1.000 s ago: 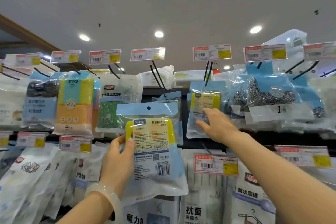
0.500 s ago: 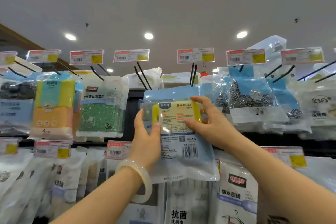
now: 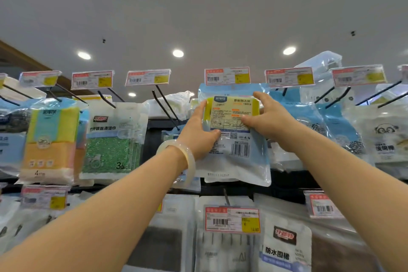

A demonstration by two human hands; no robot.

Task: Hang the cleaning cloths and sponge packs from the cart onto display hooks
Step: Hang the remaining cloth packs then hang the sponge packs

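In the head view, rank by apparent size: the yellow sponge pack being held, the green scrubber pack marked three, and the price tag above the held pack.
1. Yellow sponge pack and green scrubber pack: too alike to rank.
2. Price tag.

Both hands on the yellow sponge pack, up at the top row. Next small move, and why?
Probably ease the sponge pack back so its top slides onto the hook behind the price tag: left hand and right hand hold it with its header right under that tag.

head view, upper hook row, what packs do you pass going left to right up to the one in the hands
striped yellow and orange sponge pack → green scouring cloth pack → yellow sponge pack, held by the left hand and the right hand
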